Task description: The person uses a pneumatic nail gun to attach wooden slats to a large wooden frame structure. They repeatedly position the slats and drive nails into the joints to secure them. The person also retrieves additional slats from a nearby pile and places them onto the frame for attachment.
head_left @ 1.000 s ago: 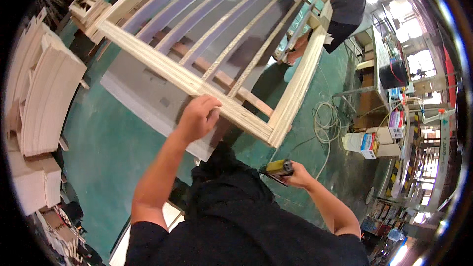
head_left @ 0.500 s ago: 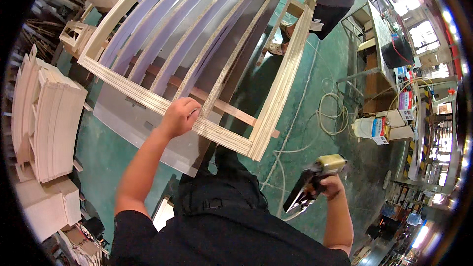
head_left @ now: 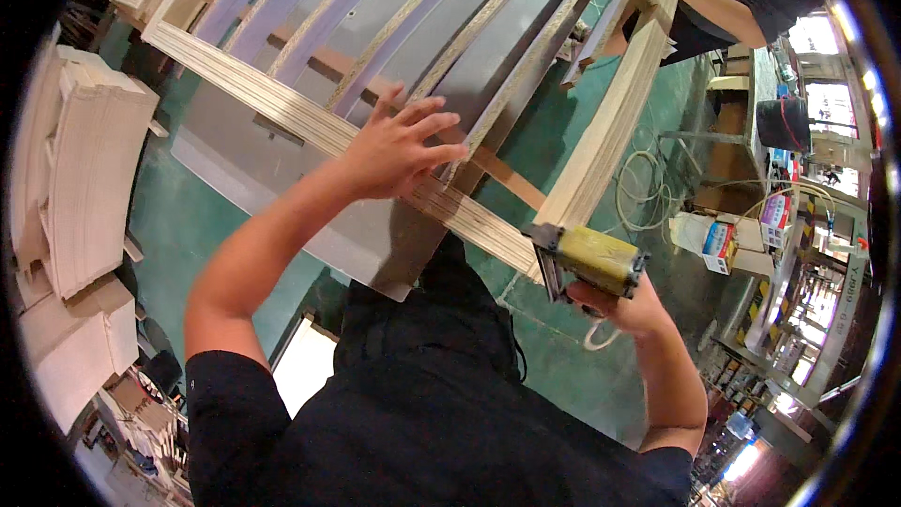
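A large wooden frame [head_left: 267, 97] with several curved slats [head_left: 399, 26] lies across the top of the view. My left hand [head_left: 402, 152] hovers over its near rail with fingers spread, gripping nothing. In my right hand [head_left: 627, 308] is a pneumatic nail gun [head_left: 601, 258], yellow on top and dark at the nose. Its nose is at the frame's near right corner; whether it touches the wood I cannot tell. A grey curved panel [head_left: 282, 197] shows beneath the near rail.
Another person's arm [head_left: 699, 0] reaches over the frame's far right side. Stacked curved plywood pieces [head_left: 99, 178] stand at the left. A pale air hose [head_left: 643, 188] coils on the green floor at the right, near a workbench [head_left: 765, 122] and small boxes [head_left: 721, 242].
My left hand has let go of the near rail and opened, moving right. The nail gun has risen to the frame's corner. The other person's arm has reached farther over the frame.
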`<state>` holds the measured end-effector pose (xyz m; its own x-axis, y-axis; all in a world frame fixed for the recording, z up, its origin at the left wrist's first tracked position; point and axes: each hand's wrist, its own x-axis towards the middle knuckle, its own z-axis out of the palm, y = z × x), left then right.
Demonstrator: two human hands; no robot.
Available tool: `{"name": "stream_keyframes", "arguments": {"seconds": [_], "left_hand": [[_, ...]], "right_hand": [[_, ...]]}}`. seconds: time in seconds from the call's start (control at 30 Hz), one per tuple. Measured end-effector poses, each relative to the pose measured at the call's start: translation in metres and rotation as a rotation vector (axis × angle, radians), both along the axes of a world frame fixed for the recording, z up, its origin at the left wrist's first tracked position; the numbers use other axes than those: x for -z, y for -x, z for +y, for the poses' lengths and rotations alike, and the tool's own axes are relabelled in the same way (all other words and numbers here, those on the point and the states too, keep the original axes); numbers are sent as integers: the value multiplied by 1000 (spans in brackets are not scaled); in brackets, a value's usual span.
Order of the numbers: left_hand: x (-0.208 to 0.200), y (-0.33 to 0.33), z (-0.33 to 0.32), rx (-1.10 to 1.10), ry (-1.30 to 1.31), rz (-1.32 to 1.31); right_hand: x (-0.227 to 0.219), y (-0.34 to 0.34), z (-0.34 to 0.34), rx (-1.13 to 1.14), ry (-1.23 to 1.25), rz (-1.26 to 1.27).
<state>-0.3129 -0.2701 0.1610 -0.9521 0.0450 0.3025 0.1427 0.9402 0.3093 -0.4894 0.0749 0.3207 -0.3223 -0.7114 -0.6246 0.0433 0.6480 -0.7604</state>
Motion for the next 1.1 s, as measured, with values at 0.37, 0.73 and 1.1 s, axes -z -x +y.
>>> {"name": "stream_keyframes", "arguments": {"seconds": [0.37,0.73,1.1], "left_hand": [[6,13,-21,157,-30,-274],[2,15,-30,202,-107,-337],[3,15,-32,203,-189,-327]], "right_hand": [[33,-52,-121,-333,60,547],[40,-47,-138,-437,-242,475],[41,-41,-146,-475,-61,393]]}}
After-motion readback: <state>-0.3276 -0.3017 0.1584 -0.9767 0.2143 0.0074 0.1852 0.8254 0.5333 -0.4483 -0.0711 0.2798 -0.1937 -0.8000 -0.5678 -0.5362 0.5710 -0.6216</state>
